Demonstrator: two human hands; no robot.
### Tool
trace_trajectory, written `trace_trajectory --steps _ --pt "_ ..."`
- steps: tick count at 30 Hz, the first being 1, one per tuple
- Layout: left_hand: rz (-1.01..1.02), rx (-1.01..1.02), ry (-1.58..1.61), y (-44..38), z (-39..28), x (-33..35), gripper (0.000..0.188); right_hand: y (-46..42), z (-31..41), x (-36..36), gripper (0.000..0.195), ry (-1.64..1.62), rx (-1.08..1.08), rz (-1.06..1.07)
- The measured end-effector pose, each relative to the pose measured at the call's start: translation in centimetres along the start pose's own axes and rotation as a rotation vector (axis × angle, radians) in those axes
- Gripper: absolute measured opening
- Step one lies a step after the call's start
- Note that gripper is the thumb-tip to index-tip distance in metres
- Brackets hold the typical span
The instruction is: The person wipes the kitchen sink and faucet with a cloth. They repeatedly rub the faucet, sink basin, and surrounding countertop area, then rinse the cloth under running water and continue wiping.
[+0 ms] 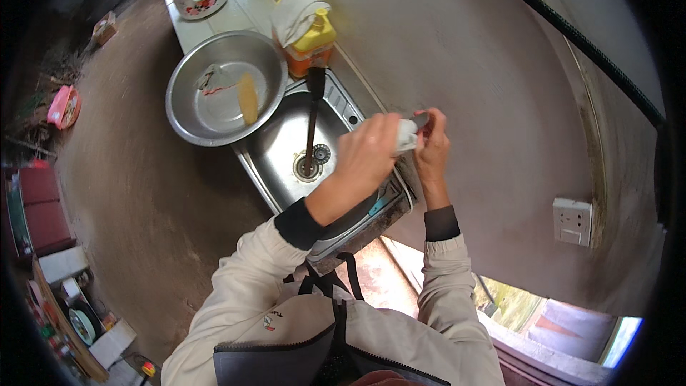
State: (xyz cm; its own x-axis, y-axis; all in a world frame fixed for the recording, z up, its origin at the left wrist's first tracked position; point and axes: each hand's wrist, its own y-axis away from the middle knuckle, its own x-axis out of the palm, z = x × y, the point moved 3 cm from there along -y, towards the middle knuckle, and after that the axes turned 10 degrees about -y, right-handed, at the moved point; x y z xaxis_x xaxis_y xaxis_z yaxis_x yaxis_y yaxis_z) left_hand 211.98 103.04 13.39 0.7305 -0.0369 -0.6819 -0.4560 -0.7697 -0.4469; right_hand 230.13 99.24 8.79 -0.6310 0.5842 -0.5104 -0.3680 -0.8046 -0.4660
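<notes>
My left hand (370, 145) is closed around a white cloth or similar white thing (406, 135), over the right edge of the steel sink. Close beside it, the fingers of my right hand (432, 145) curl around a small rounded grey object (420, 120); its kind cannot be told. In the stainless steel sink (278, 139), a long dark-handled tool (312, 118) reaches down to the drain (308, 166), with a round strainer (321, 154) beside the drain. A blue-handled item (378, 206) lies near the sink's near end, partly hidden by my left arm.
A large metal basin (185, 118) overlaps the sink's far left corner and holds a yellowish elongated piece. Beyond are a yellow-capped jug (316, 40) with a white cloth (301, 13) and a lidded floral pot (201, 0). A wall with a socket (572, 221) stands at right.
</notes>
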Motion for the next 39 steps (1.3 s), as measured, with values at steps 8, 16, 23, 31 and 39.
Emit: trace_trajectory --steps 8,16,23,31,39 --pt "-0.157 -0.266 0.34 7.3 5.9 3.1 0.035 -0.8 -0.1 -0.3 0.03 -0.105 -0.02 0.048" --pt "-0.093 -0.348 0.348 7.0 12.5 -2.3 0.03 -1.5 -1.2 -0.9 0.025 -0.275 0.096 0.087" --pt "-0.137 0.519 -0.38 -5.3 -5.9 0.1 0.038 -1.7 -6.6 -1.6 0.026 -0.28 0.118 0.224" --pt "0.314 0.275 -0.526 -6.5 -4.2 2.5 0.022 -2.5 -2.9 -2.4 0.034 -0.171 -0.034 0.234" --pt "-0.047 0.057 -0.075 2.8 0.7 -0.3 0.049 -2.0 -3.2 -1.7 0.029 -0.265 0.027 0.194"
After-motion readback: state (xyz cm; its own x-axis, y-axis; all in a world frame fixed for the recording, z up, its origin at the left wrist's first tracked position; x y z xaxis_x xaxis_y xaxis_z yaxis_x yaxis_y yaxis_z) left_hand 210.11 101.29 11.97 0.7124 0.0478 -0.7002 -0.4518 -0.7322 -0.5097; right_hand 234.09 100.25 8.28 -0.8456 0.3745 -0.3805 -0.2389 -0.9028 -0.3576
